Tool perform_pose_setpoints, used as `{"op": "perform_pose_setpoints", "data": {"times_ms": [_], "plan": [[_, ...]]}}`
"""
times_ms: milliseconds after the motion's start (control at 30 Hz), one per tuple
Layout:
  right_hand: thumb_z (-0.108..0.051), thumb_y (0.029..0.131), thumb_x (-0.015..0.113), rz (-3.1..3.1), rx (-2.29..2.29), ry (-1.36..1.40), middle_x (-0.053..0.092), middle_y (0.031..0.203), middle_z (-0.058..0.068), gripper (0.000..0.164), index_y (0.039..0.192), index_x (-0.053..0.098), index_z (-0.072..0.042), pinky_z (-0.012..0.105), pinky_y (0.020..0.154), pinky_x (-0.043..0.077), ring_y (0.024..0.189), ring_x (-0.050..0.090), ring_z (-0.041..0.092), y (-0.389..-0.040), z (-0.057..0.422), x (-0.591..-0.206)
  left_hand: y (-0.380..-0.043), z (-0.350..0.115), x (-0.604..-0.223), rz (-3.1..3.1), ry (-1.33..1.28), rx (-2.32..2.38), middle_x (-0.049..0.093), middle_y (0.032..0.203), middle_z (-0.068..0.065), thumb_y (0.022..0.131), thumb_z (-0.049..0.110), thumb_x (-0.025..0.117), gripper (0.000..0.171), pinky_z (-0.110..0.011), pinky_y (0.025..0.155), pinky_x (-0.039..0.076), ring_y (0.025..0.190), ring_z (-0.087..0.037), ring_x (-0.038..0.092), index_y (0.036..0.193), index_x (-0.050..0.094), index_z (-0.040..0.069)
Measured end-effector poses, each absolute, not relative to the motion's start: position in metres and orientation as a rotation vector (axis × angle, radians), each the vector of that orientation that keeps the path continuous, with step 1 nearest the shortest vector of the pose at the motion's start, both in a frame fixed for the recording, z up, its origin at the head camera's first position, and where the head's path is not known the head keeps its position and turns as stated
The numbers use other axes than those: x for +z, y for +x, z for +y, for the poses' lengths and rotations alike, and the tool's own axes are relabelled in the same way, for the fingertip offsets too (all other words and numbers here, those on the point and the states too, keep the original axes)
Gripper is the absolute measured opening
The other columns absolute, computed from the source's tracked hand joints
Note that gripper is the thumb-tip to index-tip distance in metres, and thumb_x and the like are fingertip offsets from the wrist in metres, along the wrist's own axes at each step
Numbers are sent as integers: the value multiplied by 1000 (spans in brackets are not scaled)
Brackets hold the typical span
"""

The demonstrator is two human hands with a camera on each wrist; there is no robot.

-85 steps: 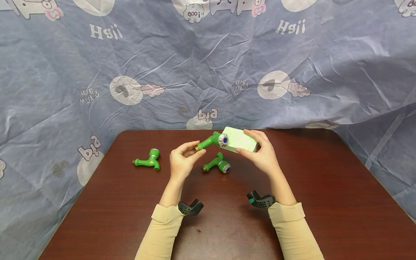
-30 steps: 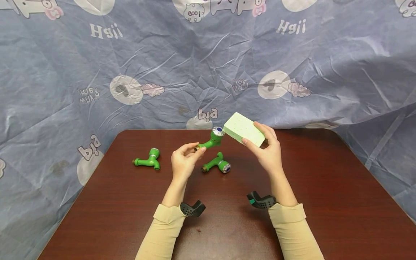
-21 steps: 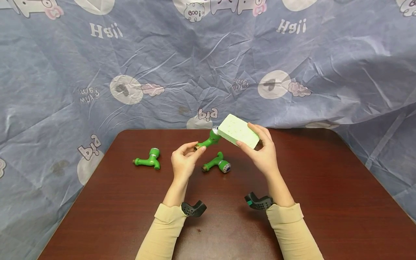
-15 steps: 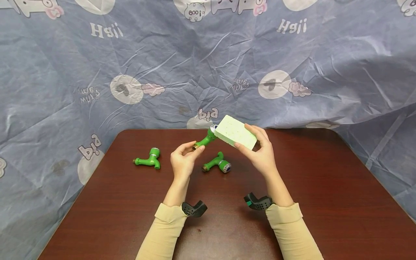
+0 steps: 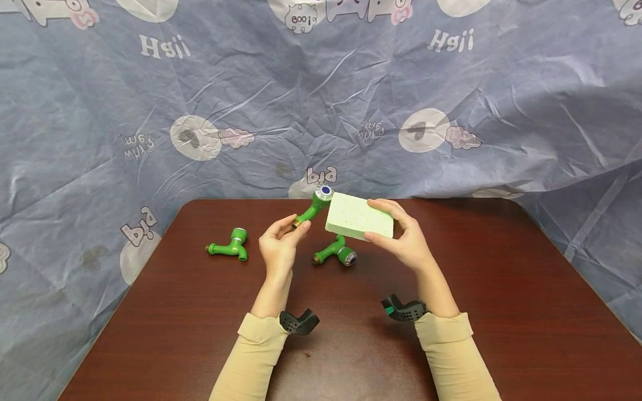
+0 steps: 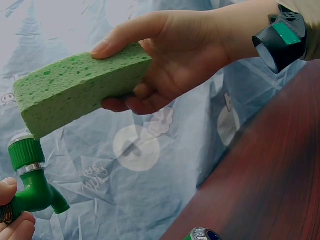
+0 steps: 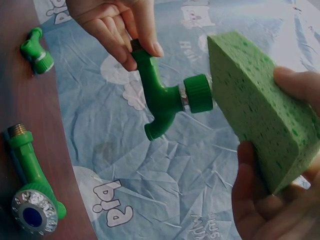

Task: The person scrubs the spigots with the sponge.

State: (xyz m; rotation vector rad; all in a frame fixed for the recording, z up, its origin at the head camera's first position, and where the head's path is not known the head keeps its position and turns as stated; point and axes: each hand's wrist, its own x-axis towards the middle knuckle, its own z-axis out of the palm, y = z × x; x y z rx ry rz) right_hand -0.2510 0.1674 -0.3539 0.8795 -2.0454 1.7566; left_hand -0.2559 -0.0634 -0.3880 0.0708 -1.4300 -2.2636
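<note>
My left hand (image 5: 278, 245) pinches a green tap (image 5: 316, 203) by its brass threaded end, holding it above the table with its silver-rimmed, blue-centred knob up and to the right. In my right hand (image 5: 408, 236) is a light green sponge (image 5: 358, 216), gripped by one end between thumb and fingers. The sponge's near end meets the tap's knob; in the right wrist view the sponge (image 7: 260, 100) appears to touch the knob of the tap (image 7: 165, 97). From the left wrist, the sponge (image 6: 80, 87) covers part of the knob's top.
Two more green taps lie on the dark wooden table (image 5: 476, 278): one tap (image 5: 230, 246) at the left, another tap (image 5: 335, 252) below the raised hands. Behind the table hangs a wrinkled blue printed cloth (image 5: 321, 100). Each wrist wears a black camera mount (image 5: 299, 322).
The tap in my left hand has tilted more upright and shifted left. My right hand has brought the sponge left and down and turned it against the knob. The two lying taps have not moved.
</note>
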Motion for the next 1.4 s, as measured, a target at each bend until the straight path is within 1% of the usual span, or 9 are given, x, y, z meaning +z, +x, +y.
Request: {"op": "perform_pose_setpoints", "data": {"times_ms": [167,333,467,633,700,933,1067,1267,1400], "plan": [[22,69,68,-2084,1747,991,44,125,27,57,123,50,15,17,78,47,110,47,18,-239,165,-340,-255,-63,-387,-1424,30,-2275,69,80,-12,69,-13,76,34,-32,66,58,68,-17,69,101,67,-10],[20,69,70,-2147,1725,1010,44,127,27,57,122,51,14,16,80,45,112,46,17,-239,165,-341,-255,-62,-387,-1413,-34,-2344,69,80,-9,70,-13,75,31,-42,72,57,70,-19,69,100,69,-6],[20,69,70,-2159,1731,1031,44,127,27,58,123,50,15,16,81,45,113,45,18,-240,164,-343,-254,-62,-388,-1441,-125,-2401,69,81,-7,74,-11,73,28,-46,75,55,73,-20,70,100,70,-2],[23,68,69,-2140,1766,1053,42,127,28,58,123,49,16,17,80,46,114,46,19,-241,163,-344,-253,-64,-389,-1510,-269,-2412,69,83,-6,77,-11,70,30,-51,76,53,74,-19,69,106,66,-8],[23,68,69,-2141,1758,1055,42,127,28,58,123,50,16,17,80,46,114,45,19,-241,163,-344,-252,-65,-389,-1560,-319,-2398,68,83,-6,77,-12,70,32,-51,77,53,75,-18,69,109,63,-12],[20,69,70,-2166,1704,1089,46,125,27,57,123,51,15,17,82,46,116,44,19,-240,164,-341,-251,-74,-387,-1719,-417,-2306,71,90,-3,74,-11,72,36,-27,74,56,80,-15,68,108,63,-13],[20,69,70,-2187,1681,1121,46,124,26,55,121,52,15,18,82,45,113,45,19,-239,165,-339,-251,-78,-385,-1760,-445,-2309,71,91,-2,72,-14,71,37,-24,73,56,79,-13,68,108,62,-15],[19,69,71,-2206,1638,1136,47,124,26,55,121,52,15,18,83,43,114,44,20,-237,167,-337,-251,-76,-385,-1830,-447,-2307,70,95,-7,75,-11,71,38,-24,74,55,81,-13,68,112,63,-12],[19,69,71,-2221,1625,1128,47,124,26,56,121,52,15,18,82,44,112,45,20,-239,170,-339,-251,-73,-386,-1813,-438,-2292,70,93,-7,75,-10,72,36,-25,73,56,79,-14,68,110,64,-12]]}}
